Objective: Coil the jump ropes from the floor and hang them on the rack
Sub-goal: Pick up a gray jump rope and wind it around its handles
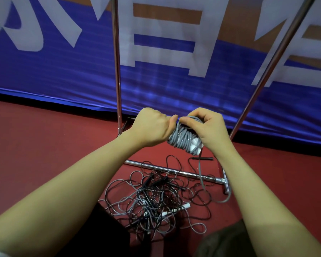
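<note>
A grey jump rope (182,140) is wound tightly around its white handles into a bundle, held at chest height in front of me. My right hand (209,128) grips the bundle from the right and top. My left hand (152,127) pinches the rope at the bundle's upper left. A loose grey tail (202,180) hangs from the bundle down to the floor. Below lies a tangled pile of black and grey jump ropes (156,203) with white handles among them. The metal rack's two upright poles (117,71) rise behind my hands.
The rack's base bar (174,171) crosses the red floor under the pile, ending in a foot at the right (226,184). A black handle (202,158) lies beyond the bar. A blue banner (63,71) with white characters hangs along the wall. My knees show at the bottom.
</note>
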The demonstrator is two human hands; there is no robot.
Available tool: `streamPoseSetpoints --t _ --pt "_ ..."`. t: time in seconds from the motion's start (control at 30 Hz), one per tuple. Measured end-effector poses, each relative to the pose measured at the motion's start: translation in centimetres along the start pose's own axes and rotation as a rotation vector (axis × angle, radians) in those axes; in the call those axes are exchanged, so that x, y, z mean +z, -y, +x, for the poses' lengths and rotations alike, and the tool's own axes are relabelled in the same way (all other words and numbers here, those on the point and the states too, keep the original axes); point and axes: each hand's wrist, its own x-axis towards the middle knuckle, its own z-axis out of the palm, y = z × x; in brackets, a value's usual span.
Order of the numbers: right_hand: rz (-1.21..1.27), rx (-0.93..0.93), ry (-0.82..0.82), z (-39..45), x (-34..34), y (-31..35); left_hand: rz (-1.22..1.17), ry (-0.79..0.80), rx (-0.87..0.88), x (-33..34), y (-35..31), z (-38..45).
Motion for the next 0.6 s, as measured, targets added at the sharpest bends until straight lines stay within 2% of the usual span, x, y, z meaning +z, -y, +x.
streamPoseSetpoints --t 0.17,0.23,0.33,0.4,0.5,0.6 --pt "0.156 0.088 0.005 0.1 -0.1 0.0 -0.166 -0.06 0.045 -0.5 -0.5 0.0" --pt "0.228 0.116 0.007 0.2 -0.1 0.3 -0.264 -0.042 -0.001 -1.2 -0.8 0.1" --pt "0.356 0.161 0.03 0.2 0.2 0.6 -0.594 -0.01 -0.312 -2.1 -1.2 0.4" --pt "0.34 0.136 0.025 0.4 0.5 0.5 -0.787 -0.061 -0.54 -2.6 -1.7 0.8" --pt "0.314 0.119 0.101 0.6 1.1 0.0 -0.763 -0.013 -0.823 -2.6 -1.6 1.7" --pt "0.26 0.183 0.206 0.6 1.5 -0.7 -0.929 -0.023 -1.064 -1.4 -0.8 2.0"
